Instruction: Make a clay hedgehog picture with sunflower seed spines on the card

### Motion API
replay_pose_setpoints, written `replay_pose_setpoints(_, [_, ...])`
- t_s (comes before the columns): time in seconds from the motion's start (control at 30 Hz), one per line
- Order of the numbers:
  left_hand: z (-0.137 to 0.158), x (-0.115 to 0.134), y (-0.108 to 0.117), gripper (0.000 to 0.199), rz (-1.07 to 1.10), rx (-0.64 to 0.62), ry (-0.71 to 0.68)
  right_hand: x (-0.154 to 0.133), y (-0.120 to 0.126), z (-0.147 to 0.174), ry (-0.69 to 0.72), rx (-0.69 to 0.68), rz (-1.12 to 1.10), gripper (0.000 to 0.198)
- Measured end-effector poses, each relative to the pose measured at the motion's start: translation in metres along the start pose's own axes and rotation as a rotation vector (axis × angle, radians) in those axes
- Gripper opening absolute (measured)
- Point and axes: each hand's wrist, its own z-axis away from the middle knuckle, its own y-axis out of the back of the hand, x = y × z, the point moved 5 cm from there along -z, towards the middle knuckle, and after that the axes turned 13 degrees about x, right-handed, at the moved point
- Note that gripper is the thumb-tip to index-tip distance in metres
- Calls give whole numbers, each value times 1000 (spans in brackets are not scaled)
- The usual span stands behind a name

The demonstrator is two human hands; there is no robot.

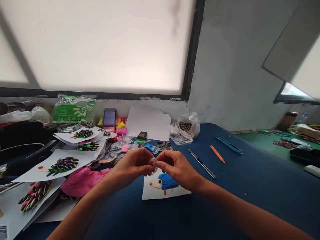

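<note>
Fingers (146, 154) of the left hand (127, 166) and right hand (182, 170) pinch a crinkled, clear plastic packet (152, 162), something orange inside, above white paper (151, 194) bearing a smooth blue, pale-snouted clay animal (168, 182). Striped, pointed seeds (166, 146) lie beyond on the dark-blue bench (225, 206). Back left, a glossy green-and-clear bag (71, 113) shows Chinese characters ending "瓜子".

Just right of the white paper stack (148, 121) sits a clear plastic bag (195, 120) of sunflower seeds (185, 126); farther right, and nearer, lies an orange pointed tool (218, 154). Left of the stack are a green-printed seed packet (72, 111) and, nearer, a pink cloth (83, 180).
</note>
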Motion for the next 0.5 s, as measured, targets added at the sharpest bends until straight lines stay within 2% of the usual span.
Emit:
replay_pose_setpoints(0.13, [2,8,-1,27,-30,-17,-3,3,1,2,-37,29,-107,16])
replay_pose_setpoints(0.27, [5,10,-2,27,-32,-13,30,4,5,8,8,90,-9,13])
replay_pose_setpoints(0.37, [5,5,-4,27,-52,-29,53,4,7,11,85,154,148,8])
replay_pose_setpoints(0.5, [3,0,-6,31,-68,-32,48,-2,6,15,289,201,277,8])
